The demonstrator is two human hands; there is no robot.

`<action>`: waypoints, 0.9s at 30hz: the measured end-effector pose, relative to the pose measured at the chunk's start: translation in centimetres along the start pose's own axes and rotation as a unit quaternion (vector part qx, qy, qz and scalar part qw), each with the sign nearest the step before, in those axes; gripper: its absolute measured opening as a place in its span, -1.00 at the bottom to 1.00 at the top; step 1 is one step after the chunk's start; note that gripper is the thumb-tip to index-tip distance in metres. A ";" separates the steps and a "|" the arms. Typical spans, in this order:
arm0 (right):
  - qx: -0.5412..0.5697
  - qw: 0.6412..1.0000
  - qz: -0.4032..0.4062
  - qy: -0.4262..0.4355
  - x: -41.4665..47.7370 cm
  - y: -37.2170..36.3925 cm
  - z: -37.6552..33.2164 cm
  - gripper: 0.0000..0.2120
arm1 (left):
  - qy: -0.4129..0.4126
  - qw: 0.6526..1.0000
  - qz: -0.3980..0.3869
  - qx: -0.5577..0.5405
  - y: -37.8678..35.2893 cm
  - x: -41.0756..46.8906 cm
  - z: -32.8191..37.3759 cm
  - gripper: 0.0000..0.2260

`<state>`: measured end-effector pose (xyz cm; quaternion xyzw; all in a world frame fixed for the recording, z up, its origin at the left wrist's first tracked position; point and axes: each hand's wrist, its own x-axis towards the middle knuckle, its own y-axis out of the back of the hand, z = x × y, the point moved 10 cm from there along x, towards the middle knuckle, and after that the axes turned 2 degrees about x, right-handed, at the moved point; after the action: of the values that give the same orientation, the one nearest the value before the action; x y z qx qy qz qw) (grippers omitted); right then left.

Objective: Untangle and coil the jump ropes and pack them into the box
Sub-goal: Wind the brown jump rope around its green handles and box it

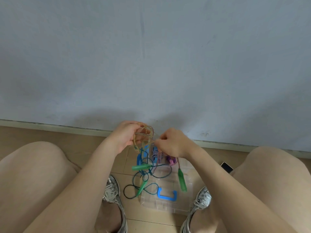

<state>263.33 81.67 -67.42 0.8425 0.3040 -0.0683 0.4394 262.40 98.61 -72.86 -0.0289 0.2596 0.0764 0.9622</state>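
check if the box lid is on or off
Off: the clear lid with its blue handle lies flat on the floor beside the box.

We're seeing a glittery amber-gold translucent rope coil (143, 134), a thin dark teal cord (134, 182) with see-through green plastic handles (182, 180), a blue-and-white striped braided rope (154, 153), a purple bit (170, 159), a clear plastic lid (168, 209) with a bright blue handle (167, 197), and silver-grey sneakers with white laces (111, 190) on the tan floor (33, 133).

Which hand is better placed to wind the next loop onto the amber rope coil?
Right, probably. The left hand grips the coil of glittery amber plastic rope; the right hand pinches the loose strand beside it, free to wrap.
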 end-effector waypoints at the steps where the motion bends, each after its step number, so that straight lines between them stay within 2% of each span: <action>1: 0.003 1.000 0.020 0.000 0.0 0.6 -0.2 -0.69 | 0.004 1.000 0.025 0.004 0.5 0.2 -0.2 -0.78; 5: 0.060 0.993 0.101 -0.008 0.0 2.6 -0.1 -0.58 | 0.036 0.996 0.071 0.037 1.1 0.7 -1.0 -0.81; 8: 0.079 0.984 0.160 -0.015 -0.1 3.7 0.2 -0.51 | 0.056 0.996 0.053 0.054 0.8 0.8 -1.5 -0.86; 10: 0.076 0.984 0.157 -0.025 0.1 3.6 0.5 -0.52 | 0.078 0.996 0.020 0.047 0.3 0.6 -1.7 -0.82; 13: 0.058 0.994 0.087 -0.042 0.4 2.2 1.0 -0.56 | 0.081 0.993 -0.006 0.088 0.0 0.3 -1.6 -0.71; 16: 0.068 0.992 -0.049 -0.089 -0.2 -0.4 1.6 -0.62 | 0.023 0.990 -0.007 0.136 -0.1 0.4 -0.6 -0.65; 18: 0.082 0.981 -0.130 -0.118 -1.1 -1.8 1.9 -0.63 | -0.018 0.993 0.007 0.121 -0.2 0.2 0.4 -0.72; 20: 0.075 0.977 -0.155 -0.122 -1.5 -2.5 2.1 -0.65 | -0.064 0.995 0.002 0.076 -0.4 0.2 1.4 -0.74; 22: 0.058 0.982 -0.137 -0.113 -1.1 -2.5 2.4 -0.67 | -0.106 0.992 -0.003 0.067 -0.5 0.1 2.3 -0.73; 25: 0.049 0.995 -0.047 -0.070 -0.2 -1.1 2.1 -0.72 | -0.154 0.980 -0.004 0.127 -0.5 -0.3 3.4 -0.74; 27: 0.080 0.997 -0.001 -0.021 0.1 0.0 1.1 -0.79 | -0.163 0.978 -0.032 0.127 -1.2 -0.6 3.7 -0.77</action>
<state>263.55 80.86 -68.16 0.8732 0.2890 -0.1107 0.3766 263.89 97.64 -69.35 0.0977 0.1055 0.0159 0.9895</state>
